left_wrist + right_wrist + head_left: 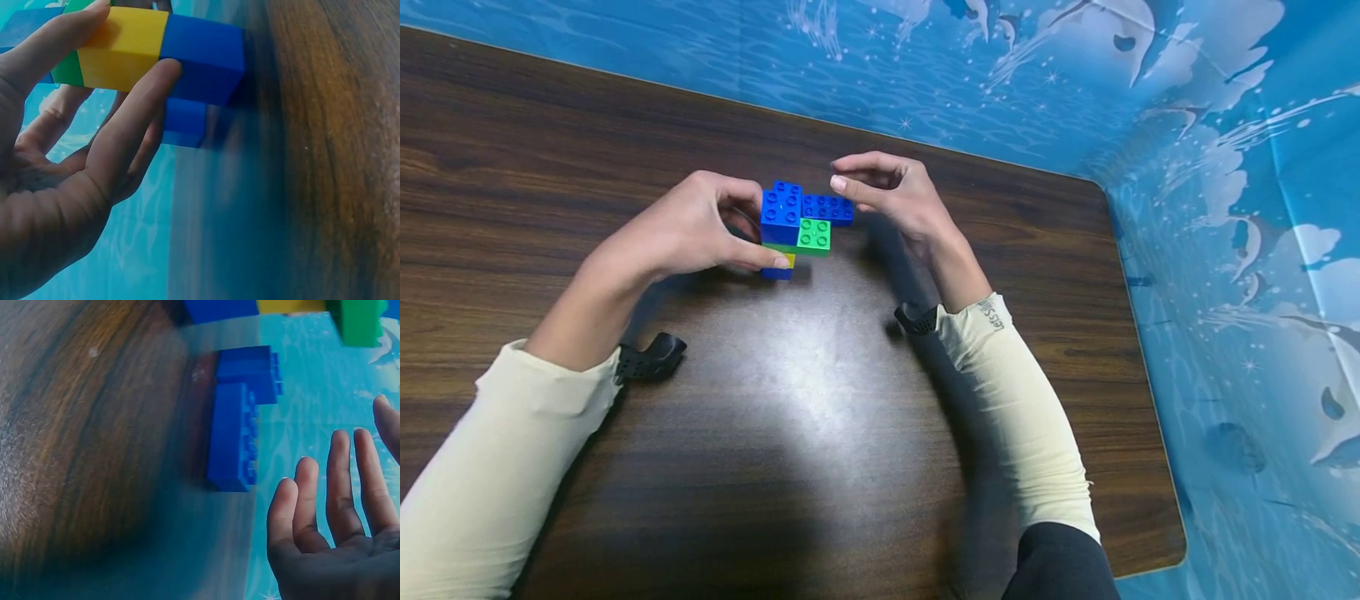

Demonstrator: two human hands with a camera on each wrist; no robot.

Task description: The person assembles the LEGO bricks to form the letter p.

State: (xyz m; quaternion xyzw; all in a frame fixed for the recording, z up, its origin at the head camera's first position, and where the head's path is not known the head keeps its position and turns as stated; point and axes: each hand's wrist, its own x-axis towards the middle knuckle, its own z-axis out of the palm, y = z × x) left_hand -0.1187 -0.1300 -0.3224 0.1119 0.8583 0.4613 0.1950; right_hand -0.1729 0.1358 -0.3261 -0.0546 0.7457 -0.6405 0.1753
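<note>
My left hand [703, 221] grips a stack of toy building bricks between thumb and fingers. From the bottom up, the stack has a blue brick [203, 59], a yellow brick [125, 47], a wider green brick [815, 237] and a blue brick [781, 215] on top. Its fingertips behind the stack are partly hidden in the head view. On the table just beyond are a long blue brick [230, 437] and a smaller blue brick [245, 365], side by side. My right hand [895, 192] hovers at the long brick's right end, thumb and fingers apart, holding nothing.
The dark wooden table [820, 467] reflects a bright glare in front of the bricks. Blue sea-patterned sheeting [700, 50] lines its far and right sides. Each wrist wears a black camera mount [652, 357] over a cream sleeve.
</note>
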